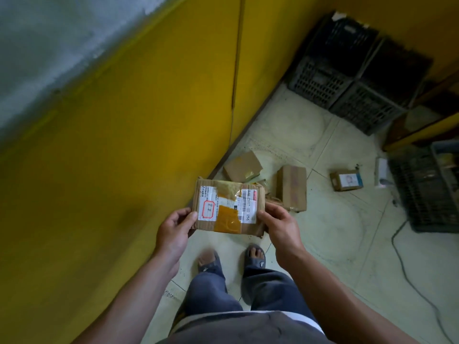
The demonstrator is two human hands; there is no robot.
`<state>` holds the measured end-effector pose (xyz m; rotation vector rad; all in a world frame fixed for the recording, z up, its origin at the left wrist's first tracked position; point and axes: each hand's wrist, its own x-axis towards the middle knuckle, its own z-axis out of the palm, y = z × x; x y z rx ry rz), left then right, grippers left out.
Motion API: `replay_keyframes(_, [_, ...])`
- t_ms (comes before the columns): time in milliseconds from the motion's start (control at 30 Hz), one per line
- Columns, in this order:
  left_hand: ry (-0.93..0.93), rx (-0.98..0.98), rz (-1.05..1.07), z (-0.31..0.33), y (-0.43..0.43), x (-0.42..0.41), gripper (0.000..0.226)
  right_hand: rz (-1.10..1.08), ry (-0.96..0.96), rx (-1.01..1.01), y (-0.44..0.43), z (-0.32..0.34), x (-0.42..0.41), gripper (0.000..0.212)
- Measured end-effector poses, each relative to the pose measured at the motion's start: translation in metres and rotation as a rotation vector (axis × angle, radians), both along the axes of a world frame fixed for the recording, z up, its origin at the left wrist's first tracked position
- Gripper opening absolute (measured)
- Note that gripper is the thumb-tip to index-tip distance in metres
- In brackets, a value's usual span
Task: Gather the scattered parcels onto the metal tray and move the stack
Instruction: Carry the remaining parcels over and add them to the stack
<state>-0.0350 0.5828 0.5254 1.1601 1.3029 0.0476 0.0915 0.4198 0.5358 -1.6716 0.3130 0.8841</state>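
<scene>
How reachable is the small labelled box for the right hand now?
Probably not: the right hand and left hand both hold the taped parcel, and the small labelled box lies far ahead.

Creased cardboard parcel (227, 207), glossy tape.

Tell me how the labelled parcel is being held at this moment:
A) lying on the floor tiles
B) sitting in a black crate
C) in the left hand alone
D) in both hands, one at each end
D: the left hand and the right hand each grip one end of the labelled parcel, its label side facing up.
</scene>
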Motion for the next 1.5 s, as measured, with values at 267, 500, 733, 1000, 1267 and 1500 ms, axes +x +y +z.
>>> replay_keyframes(267, [0.005, 0.042, 0.158, 0.039, -0.039, -0.059, 0.008, 0.218, 0.019, 0.012, -0.021, 0.039, -0.035, 0.015])
replay_keyframes(500, [0.004, 0.142, 0.4, 0.062, -0.121, -0.095, 0.006, 0.488, -0.037, 0.054, -0.054, 0.061, -0.034, 0.013])
replay_keyframes(733, [0.006, 0.176, 0.727, 0.1, -0.229, -0.143, 0.009, 0.882, -0.045, 0.129, -0.089, 0.089, -0.059, 0.011])
replay_keyframes(1000, [0.005, 0.2, 0.995, 0.121, -0.312, -0.217, 0.005, 1.225, -0.137, 0.145, -0.093, 0.1, -0.135, 0.013])
replay_keyframes(1267, [-0.023, 0.227, 1.39, 0.122, -0.431, -0.341, 0.006, 1.61, -0.23, 0.212, -0.141, 0.114, -0.291, 0.015])
replay_keyframes(1500, [-0.058, 0.225, 1.606, 0.116, -0.543, -0.449, 0.008, 1.832, -0.217, 0.211, -0.217, 0.106, -0.432, 0.017])
